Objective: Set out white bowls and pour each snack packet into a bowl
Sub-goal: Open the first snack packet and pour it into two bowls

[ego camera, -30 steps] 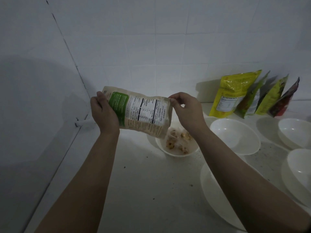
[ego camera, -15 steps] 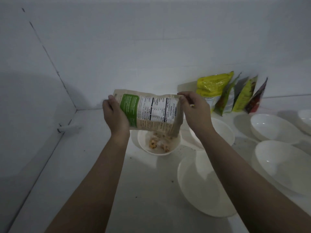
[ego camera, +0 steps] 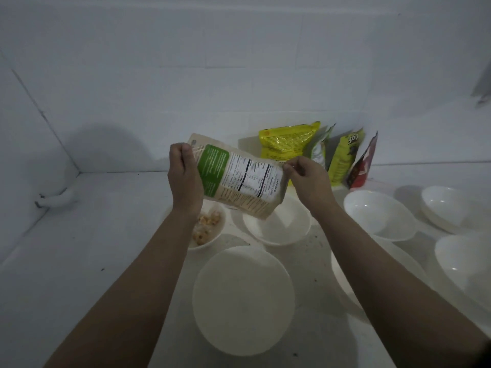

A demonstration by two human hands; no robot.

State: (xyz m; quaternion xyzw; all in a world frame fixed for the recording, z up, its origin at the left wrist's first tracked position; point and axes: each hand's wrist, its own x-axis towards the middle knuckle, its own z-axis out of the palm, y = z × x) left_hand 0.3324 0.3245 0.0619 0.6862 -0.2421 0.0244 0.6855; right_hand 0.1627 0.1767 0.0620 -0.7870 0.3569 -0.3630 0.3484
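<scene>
Kraft-paper snack packet (ego camera: 239,180) hangs tilted over the small bowl (ego camera: 206,229) of snacks on the desk (ego camera: 79,261), left hand (ego camera: 183,176) clenched around its bottom end, right hand (ego camera: 305,176) pinching the mouth corner. It looks light, crinkly and floppy, so gripping both ends should steady the pour.
</scene>
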